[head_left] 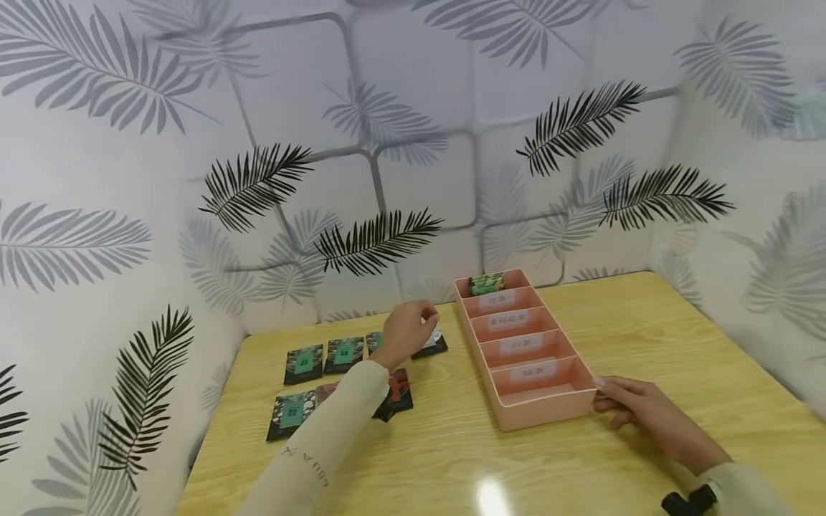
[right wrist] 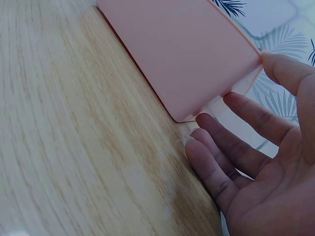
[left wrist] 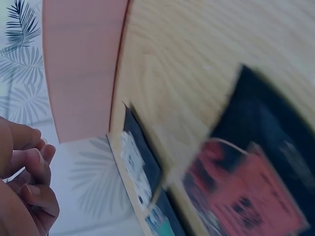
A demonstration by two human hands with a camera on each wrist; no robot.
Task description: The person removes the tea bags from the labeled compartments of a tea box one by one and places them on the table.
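My left hand [head_left: 406, 331] hovers over the far part of the table, fingers loosely curled with nothing between them. Just beyond its fingertips lies a black sachet with a white pattern [head_left: 434, 345], partly hidden by the hand. A black sachet with a red label [left wrist: 256, 196] lies nearer, close to the left wrist. My right hand [head_left: 652, 416] pinches the near right corner of a long pink divided box [head_left: 548, 411]. Its thumb rests on the rim and its fingertips [right wrist: 234, 98] touch the side. A green packet [head_left: 487, 284] lies in the box's far compartment.
Several dark sachets with teal labels [head_left: 305, 363] lie in two rows at the left, some hidden by the left sleeve [head_left: 335, 437]. White paper labels [head_left: 533, 371] mark the box's dividers. Patterned cloth [head_left: 419, 186] stands behind the wooden table [head_left: 439, 459].
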